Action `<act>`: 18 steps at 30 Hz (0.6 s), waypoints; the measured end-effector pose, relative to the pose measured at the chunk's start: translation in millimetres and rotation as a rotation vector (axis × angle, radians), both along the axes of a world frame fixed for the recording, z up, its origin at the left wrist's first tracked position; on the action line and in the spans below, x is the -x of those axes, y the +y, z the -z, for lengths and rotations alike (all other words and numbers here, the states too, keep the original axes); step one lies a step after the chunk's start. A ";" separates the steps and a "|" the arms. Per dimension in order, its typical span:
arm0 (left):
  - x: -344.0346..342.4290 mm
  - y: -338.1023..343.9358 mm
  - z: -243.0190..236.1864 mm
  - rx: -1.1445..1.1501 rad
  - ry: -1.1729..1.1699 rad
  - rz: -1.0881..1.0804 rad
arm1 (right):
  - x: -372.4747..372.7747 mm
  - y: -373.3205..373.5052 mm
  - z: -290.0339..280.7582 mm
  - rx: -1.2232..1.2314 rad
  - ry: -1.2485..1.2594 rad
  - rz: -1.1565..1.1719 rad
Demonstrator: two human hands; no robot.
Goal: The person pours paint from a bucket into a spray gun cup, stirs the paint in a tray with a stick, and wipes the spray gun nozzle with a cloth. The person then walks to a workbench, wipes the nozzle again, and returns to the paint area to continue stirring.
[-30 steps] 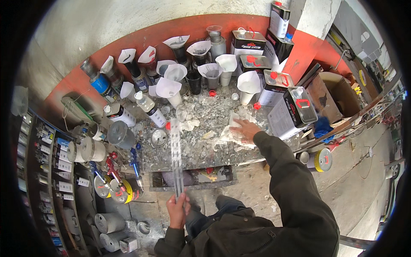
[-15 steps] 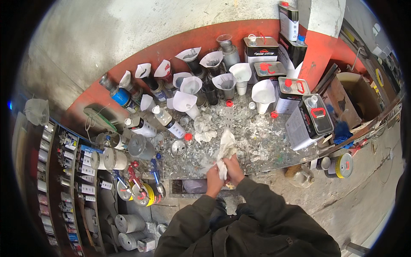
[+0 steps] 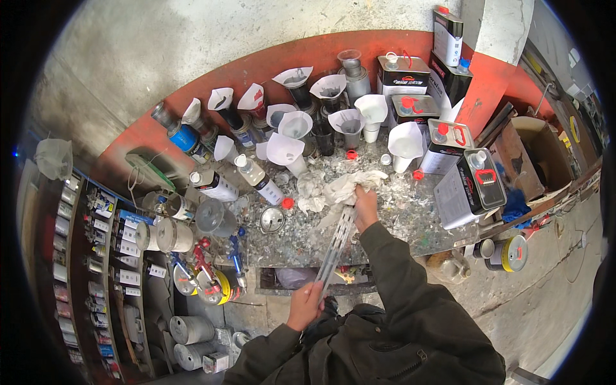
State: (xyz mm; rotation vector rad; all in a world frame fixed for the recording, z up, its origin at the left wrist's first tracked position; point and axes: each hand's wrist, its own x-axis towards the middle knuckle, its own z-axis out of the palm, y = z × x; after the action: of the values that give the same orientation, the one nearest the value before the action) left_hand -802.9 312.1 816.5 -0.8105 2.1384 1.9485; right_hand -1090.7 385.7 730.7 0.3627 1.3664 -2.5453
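Observation:
My left hand [image 3: 306, 303] is closed on the lower end of a long, slotted metal strip [image 3: 335, 245], which slants up and away over the bench. My right hand [image 3: 366, 210] grips a crumpled white paper or cloth wipe [image 3: 346, 187] just beyond the strip’s upper end. Another crumpled wipe [image 3: 311, 196] lies beside it on the paint-spattered bench [image 3: 410, 212]. A round metal lid [image 3: 272, 219] and a red cap [image 3: 287, 203] sit to the left.
Paper-filter cups [image 3: 283, 149], bottles [image 3: 260, 183] and metal cans [image 3: 462, 192] crowd the bench’s back and sides. Spray guns [image 3: 204, 264] hang at the left front above cans. A shelf rack [image 3: 109, 276] stands left; a cardboard box [image 3: 539, 154] is right. An open drawer [image 3: 295, 280] sits under the bench.
My right hand moved from resting on a wipe at right to both hands meeting round the strip with it, then pushed up along the strip. My left hand drew back toward me.

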 end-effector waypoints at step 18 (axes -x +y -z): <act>81.2 10.8 28.9 0.850 0.056 -0.036 | -112.1 -16.5 -16.6 0.289 -0.207 -0.291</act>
State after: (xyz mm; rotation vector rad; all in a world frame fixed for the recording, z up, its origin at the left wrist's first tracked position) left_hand -884.1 322.9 787.5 -0.8873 3.0141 1.0085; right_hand -978.6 369.2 747.3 0.3340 0.8895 -2.3408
